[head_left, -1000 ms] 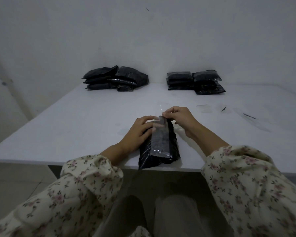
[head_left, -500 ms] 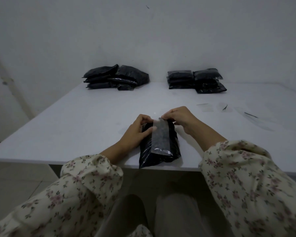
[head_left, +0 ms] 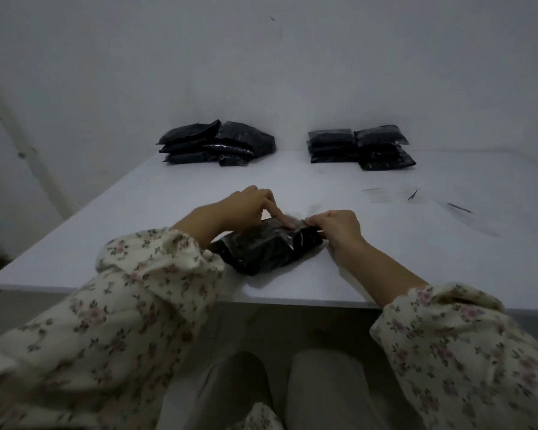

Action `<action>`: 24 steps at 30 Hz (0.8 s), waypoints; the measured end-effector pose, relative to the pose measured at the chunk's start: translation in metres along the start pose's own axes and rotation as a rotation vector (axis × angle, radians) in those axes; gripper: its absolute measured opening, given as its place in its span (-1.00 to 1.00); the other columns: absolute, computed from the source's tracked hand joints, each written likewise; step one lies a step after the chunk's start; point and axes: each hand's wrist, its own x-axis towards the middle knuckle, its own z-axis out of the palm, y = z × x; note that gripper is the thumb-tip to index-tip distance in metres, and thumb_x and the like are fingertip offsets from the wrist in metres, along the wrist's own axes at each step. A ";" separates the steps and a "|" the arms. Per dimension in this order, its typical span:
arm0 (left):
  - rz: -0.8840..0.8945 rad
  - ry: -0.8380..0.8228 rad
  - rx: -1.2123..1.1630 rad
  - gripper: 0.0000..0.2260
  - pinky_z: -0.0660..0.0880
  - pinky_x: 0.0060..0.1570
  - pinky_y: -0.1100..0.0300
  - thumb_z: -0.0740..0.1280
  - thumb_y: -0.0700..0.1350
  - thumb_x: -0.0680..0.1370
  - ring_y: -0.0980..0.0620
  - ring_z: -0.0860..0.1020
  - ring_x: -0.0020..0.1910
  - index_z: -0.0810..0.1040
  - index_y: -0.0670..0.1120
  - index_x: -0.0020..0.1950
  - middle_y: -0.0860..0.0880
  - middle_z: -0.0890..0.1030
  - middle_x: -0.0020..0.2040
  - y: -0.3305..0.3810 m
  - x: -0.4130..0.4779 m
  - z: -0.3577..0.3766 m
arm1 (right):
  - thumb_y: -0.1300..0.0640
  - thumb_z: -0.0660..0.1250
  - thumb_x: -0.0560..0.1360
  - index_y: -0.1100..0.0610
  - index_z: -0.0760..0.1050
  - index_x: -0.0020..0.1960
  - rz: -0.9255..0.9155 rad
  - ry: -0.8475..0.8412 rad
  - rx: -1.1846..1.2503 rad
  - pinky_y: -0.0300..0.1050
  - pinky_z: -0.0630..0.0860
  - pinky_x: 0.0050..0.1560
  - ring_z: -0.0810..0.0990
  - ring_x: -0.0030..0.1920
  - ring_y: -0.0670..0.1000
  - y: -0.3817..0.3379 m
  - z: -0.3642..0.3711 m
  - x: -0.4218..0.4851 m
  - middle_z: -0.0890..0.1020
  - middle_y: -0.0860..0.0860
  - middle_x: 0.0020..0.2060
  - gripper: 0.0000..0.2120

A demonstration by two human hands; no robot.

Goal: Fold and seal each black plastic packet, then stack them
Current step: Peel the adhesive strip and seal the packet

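Note:
A black plastic packet [head_left: 267,248] lies crosswise near the front edge of the white table [head_left: 137,218]. My left hand [head_left: 246,207] is at its far side, the index finger pressing down on the clear flap on top. My right hand [head_left: 336,226] pinches the packet's right end with curled fingers. A loose heap of black packets [head_left: 218,144] sits at the back left. A neat stack of black packets [head_left: 361,147] sits at the back right.
Thin dark strips and clear scraps [head_left: 416,197] lie on the table to the right of my hands. A white wall stands directly behind the table. My floral sleeves and knees fill the bottom of the view.
The packet has turned from lengthwise to crosswise. My left hand moved to its far side and presses with one finger; my right hand shifted to its right end.

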 end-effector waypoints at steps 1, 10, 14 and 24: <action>-0.020 0.016 0.045 -0.52 0.32 0.11 0.12 0.17 -0.32 0.55 0.03 0.32 0.09 0.58 0.24 0.16 0.05 0.46 0.16 0.007 0.000 -0.003 | 0.22 0.51 0.33 0.24 0.62 -0.23 0.019 0.001 0.045 -0.01 0.60 -0.16 0.66 -0.10 0.17 0.002 0.000 -0.004 0.68 0.16 -0.19 -0.90; -0.061 0.337 0.177 -0.75 0.33 0.14 0.04 0.10 0.02 0.62 -0.06 0.36 0.17 0.46 -0.07 0.16 -0.02 0.45 0.21 0.031 -0.018 0.046 | 0.27 0.42 0.45 0.23 0.51 -0.10 0.192 -0.147 0.172 -0.14 0.46 -0.31 0.57 -0.31 -0.01 -0.001 -0.015 -0.031 0.61 0.09 -0.25 -0.91; 0.020 0.429 0.093 -0.63 0.33 0.13 -0.01 -0.02 0.04 0.59 -0.11 0.43 0.12 0.45 -0.05 0.22 -0.07 0.47 0.18 0.016 -0.023 0.068 | 0.29 0.40 0.45 0.23 0.55 -0.11 0.239 -0.237 0.165 -0.11 0.56 -0.14 0.62 -0.28 -0.02 0.000 -0.021 -0.030 0.64 0.08 -0.23 -0.96; 0.044 0.355 0.153 -0.63 0.25 0.25 -0.14 -0.07 0.06 0.61 -0.13 0.40 0.29 0.20 0.32 0.40 -0.04 0.40 0.39 0.006 -0.026 0.076 | 0.19 0.34 0.52 0.19 0.58 -0.11 0.320 -0.376 0.150 -0.23 0.52 -0.24 0.63 -0.37 -0.12 -0.003 -0.028 -0.023 0.68 -0.04 -0.35 -0.92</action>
